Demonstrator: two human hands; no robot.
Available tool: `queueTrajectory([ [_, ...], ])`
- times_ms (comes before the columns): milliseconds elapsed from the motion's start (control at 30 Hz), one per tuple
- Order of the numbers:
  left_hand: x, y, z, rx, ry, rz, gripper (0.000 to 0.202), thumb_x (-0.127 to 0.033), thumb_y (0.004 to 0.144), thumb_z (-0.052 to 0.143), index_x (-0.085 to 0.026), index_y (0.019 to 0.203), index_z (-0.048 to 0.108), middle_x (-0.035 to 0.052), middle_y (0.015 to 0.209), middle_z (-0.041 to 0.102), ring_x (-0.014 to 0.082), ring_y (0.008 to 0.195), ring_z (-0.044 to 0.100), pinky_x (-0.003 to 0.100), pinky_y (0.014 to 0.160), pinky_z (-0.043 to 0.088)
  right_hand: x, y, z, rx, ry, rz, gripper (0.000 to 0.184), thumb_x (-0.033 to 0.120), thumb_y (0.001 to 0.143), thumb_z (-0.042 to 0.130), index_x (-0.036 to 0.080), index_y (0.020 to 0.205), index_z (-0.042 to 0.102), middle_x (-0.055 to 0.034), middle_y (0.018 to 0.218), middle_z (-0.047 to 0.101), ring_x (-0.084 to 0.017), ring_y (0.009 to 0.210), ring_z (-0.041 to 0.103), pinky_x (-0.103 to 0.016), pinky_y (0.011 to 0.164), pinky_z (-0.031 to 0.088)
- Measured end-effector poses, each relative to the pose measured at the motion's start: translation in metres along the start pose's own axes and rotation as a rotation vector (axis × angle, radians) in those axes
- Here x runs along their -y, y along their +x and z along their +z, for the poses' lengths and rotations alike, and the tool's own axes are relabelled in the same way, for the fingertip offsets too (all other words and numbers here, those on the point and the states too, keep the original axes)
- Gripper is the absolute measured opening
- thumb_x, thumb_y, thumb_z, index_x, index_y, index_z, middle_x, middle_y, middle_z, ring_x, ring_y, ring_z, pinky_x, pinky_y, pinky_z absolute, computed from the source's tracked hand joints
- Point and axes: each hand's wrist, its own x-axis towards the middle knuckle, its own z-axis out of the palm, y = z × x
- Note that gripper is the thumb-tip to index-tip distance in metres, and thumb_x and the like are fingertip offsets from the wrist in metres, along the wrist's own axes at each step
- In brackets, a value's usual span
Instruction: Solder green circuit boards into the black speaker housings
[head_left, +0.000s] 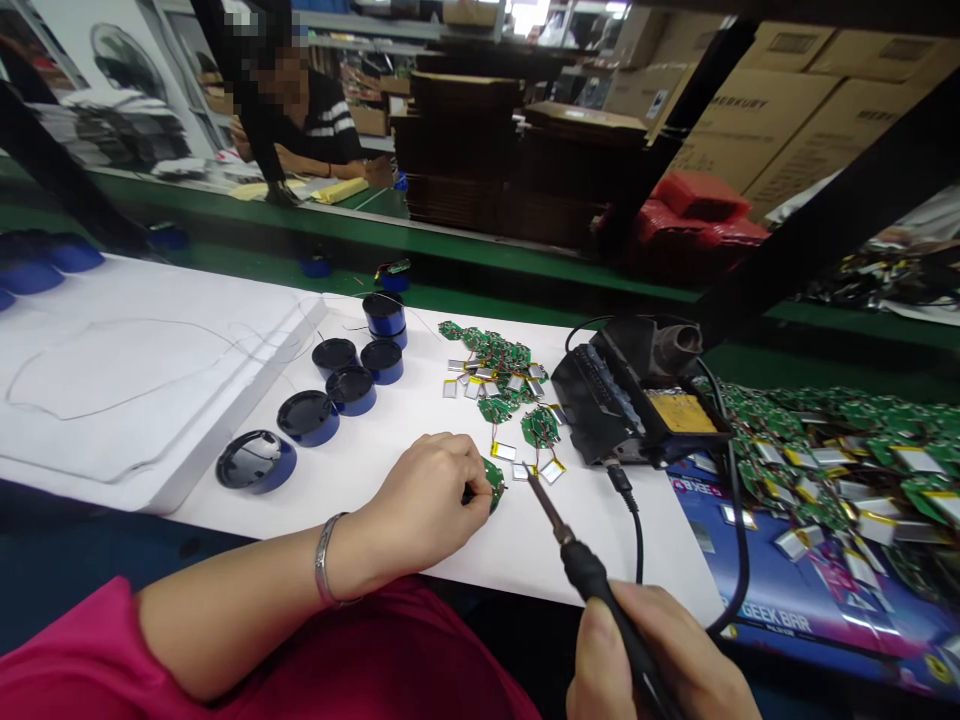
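In the head view, shallow round dark-blue cups with glossy black tops (309,420) stand in a loose cluster on the white counter (424,410), one at the back stacked on another. Whether the black is a hollow or a lid is hard to tell. The black soldering-iron stand (600,395) has a tray holding a yellow sponge (679,411). At the right, a blue printed box (776,617) carries a heap of green boards and silver cells (847,430); brown cardboard cartons (750,130) are stacked behind.

The left hand (431,495) pinches a small green circuit board (495,483) near the counter's front edge, fingers closed together on it. The right hand (694,645) grips a black-handled soldering iron (585,570), its tip by silver rectangular battery cells (553,470) just right of the board. Beyond lies a cluster of wired green boards (495,350). White surface shows between cups and boards, and a thick white slab (90,360) with thin wire on it borders the left.

The fingers cover much of the pinched board; whether the iron's tip touches a cell cannot be told. The right hand is cut off by the lower border, and the striped sleeve (334,120) of a person behind is blurred.
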Motion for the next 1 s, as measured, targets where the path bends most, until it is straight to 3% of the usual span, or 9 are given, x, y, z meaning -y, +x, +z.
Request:
queueTrajectory([
  [67,0.000,0.000,0.000,0.000,-0.001,-0.002,0.020,-0.004,0.075,0.064,-0.019,0.063,0.069,0.0001,0.078,0.069,0.0173,0.079,0.063,0.031,0.076,0.049,0.004,0.004,0.010,0.071,-0.028,-0.040,0.023,0.013,0.082,0.072,0.015,0.104,0.070,-0.0046,0.085,0.075,-0.016,0.070,0.073,-0.026,0.066,0.061],
  [133,0.000,0.000,-0.001,0.000,-0.005,-0.001,0.019,-0.004,0.075,0.064,-0.019,0.063,0.069,0.0000,0.079,0.069,0.0174,0.079,0.063,0.031,0.076,0.049,0.002,0.008,0.022,0.050,0.016,-0.034,0.030,0.009,0.083,0.072,0.013,0.112,0.069,-0.0063,0.094,0.077,-0.016,0.074,0.074,-0.025,0.069,0.062],
  [267,-0.001,-0.001,-0.002,0.008,-0.010,0.003,0.018,-0.006,0.076,0.066,-0.019,0.063,0.069,0.0000,0.079,0.069,0.0176,0.079,0.063,0.032,0.076,0.048,-0.013,0.006,0.044,0.164,0.276,0.037,0.049,0.003,0.087,0.064,0.020,0.133,0.059,-0.0040,0.106,0.076,-0.013,0.078,0.075,-0.023,0.069,0.063],
  [533,0.000,-0.001,-0.003,0.003,-0.031,0.005,0.018,-0.008,0.078,0.066,-0.018,0.063,0.070,-0.0004,0.079,0.069,0.0166,0.079,0.063,0.032,0.078,0.048,-0.026,0.014,0.066,0.283,0.328,-0.155,0.036,-0.003,0.083,0.062,0.018,0.113,0.064,-0.0045,0.096,0.075,-0.015,0.085,0.072,-0.028,0.078,0.060],
  [1000,0.004,-0.007,-0.007,0.020,-0.011,0.080,0.014,-0.013,0.083,0.066,-0.019,0.076,0.075,0.0013,0.086,0.073,0.0190,0.084,0.065,0.037,0.084,0.048,-0.030,0.015,0.067,0.324,0.390,-0.255,0.043,-0.003,0.079,0.068,0.017,0.117,0.063,-0.0056,0.096,0.074,-0.014,0.088,0.071,-0.028,0.080,0.061],
])
